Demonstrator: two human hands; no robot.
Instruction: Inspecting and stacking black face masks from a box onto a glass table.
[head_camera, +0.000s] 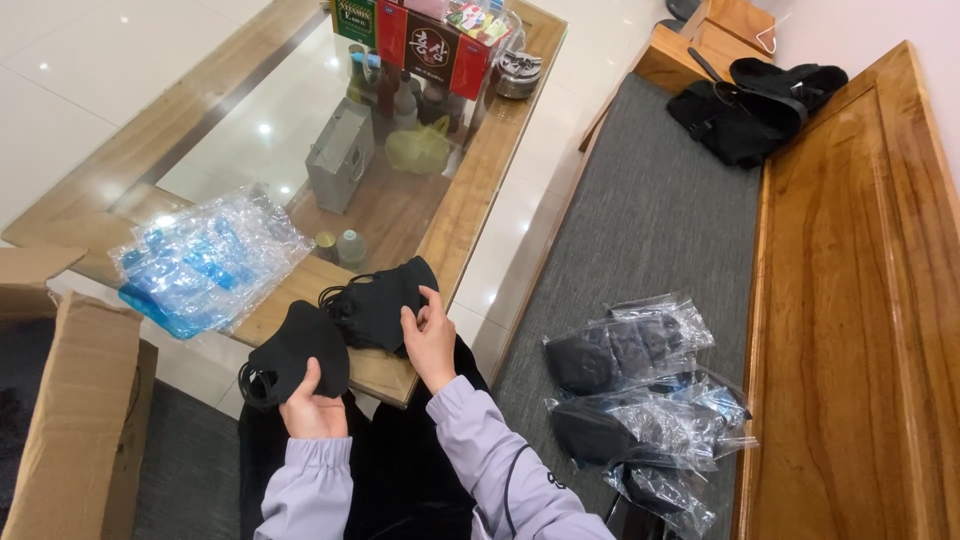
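My left hand (312, 406) holds a single black face mask (290, 352) by its lower edge, above my lap. My right hand (430, 338) grips a small stack of black masks (380, 300) that rests on the near corner of the glass-topped wooden table (470, 190). The two bunches of masks lie side by side, almost touching. A pile of clear plastic bags with blue print (205, 262) lies on the table to the left of the masks.
Sealed clear bags of black masks (640, 395) lie on the grey bench cushion (650, 220) to my right. An open cardboard box (65, 400) stands at the left. Boxes, bottles and a jar crowd the table's far end. A black bag (750, 105) lies farther along the bench.
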